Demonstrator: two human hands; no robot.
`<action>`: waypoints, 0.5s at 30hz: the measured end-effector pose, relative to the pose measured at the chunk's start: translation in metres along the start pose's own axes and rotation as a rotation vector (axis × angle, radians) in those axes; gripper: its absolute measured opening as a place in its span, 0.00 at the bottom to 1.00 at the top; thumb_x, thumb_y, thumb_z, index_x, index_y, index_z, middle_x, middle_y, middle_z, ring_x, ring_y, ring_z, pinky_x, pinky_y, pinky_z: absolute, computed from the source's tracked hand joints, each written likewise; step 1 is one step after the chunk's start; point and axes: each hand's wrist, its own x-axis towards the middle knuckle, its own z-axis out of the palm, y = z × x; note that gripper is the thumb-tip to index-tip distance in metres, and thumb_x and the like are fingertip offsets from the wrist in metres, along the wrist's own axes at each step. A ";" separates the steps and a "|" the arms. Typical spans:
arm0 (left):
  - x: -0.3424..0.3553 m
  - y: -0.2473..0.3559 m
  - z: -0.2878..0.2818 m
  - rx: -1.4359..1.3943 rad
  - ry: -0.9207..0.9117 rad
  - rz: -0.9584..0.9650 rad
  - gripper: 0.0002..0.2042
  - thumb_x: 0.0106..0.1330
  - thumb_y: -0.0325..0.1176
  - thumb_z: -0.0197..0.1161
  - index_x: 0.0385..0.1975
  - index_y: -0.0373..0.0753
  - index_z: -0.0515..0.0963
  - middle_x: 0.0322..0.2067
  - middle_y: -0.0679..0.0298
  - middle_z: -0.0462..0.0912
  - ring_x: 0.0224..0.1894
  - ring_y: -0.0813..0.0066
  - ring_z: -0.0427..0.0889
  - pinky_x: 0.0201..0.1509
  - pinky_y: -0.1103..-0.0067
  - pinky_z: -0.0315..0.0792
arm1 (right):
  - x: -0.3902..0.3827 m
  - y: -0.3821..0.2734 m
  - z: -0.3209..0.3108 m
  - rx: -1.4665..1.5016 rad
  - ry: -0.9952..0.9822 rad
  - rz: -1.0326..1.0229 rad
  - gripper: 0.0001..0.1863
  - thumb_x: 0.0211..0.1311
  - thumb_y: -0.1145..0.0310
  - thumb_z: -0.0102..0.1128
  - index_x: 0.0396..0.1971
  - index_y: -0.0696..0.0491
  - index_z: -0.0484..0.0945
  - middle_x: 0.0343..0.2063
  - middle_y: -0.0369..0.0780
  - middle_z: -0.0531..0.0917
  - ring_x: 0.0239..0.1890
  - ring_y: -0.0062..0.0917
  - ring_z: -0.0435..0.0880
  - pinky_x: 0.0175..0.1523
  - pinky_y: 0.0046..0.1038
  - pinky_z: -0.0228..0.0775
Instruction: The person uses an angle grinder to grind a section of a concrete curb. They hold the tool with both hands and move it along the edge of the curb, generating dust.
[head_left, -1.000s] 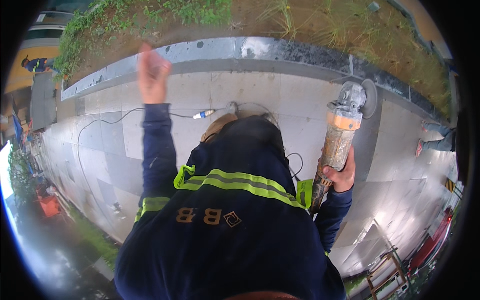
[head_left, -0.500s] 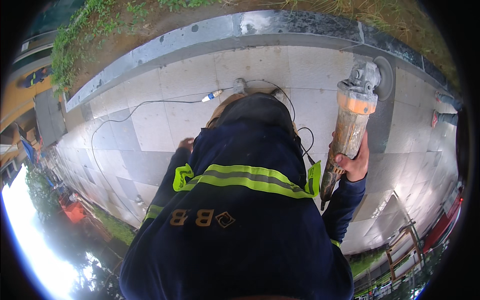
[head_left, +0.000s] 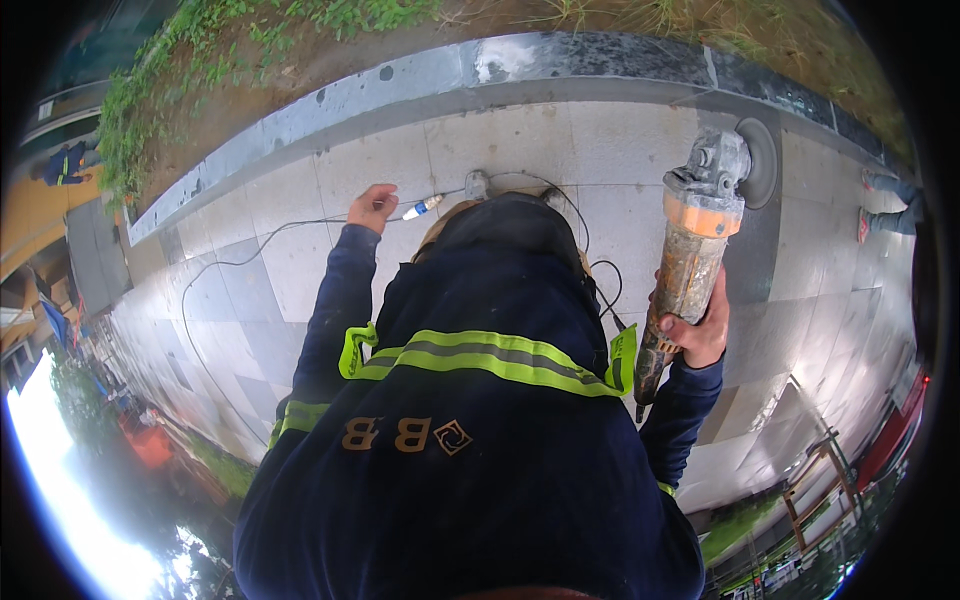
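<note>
My right hand [head_left: 697,335] is wrapped round the rear body of an angle grinder [head_left: 690,255], an orange and grey tool caked in dust. The grinder points away from me, its disc [head_left: 760,163] at the far right end, edge near the curb. My left hand [head_left: 373,208] is stretched out over the paving with its fingers loosely apart and nothing in them. Just right of it lies a blue and white plug connector [head_left: 422,207] on a dark cable [head_left: 290,224]. The cable runs past my feet and loops toward the grinder's rear; part of it is hidden by my body.
A grey stone curb [head_left: 400,78] curves across the far side, with soil and green plants [head_left: 200,80] beyond it. Another person [head_left: 68,165] is at the far left. Someone's legs [head_left: 890,205] show at the right edge. Pale tiles [head_left: 510,135] pave the ground.
My left hand has come out from beside my body and reached forward, near the plug connector. My right hand keeps its hold on the grinder, which has shifted slightly.
</note>
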 end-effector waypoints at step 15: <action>-0.093 0.110 0.023 0.482 -0.423 0.142 0.26 0.62 0.55 0.62 0.46 0.36 0.80 0.38 0.50 0.81 0.43 0.53 0.81 0.47 0.67 0.75 | 0.001 -0.009 0.002 -0.121 0.066 -0.073 0.56 0.34 0.61 0.80 0.65 0.61 0.58 0.43 0.41 0.78 0.40 0.24 0.80 0.46 0.25 0.73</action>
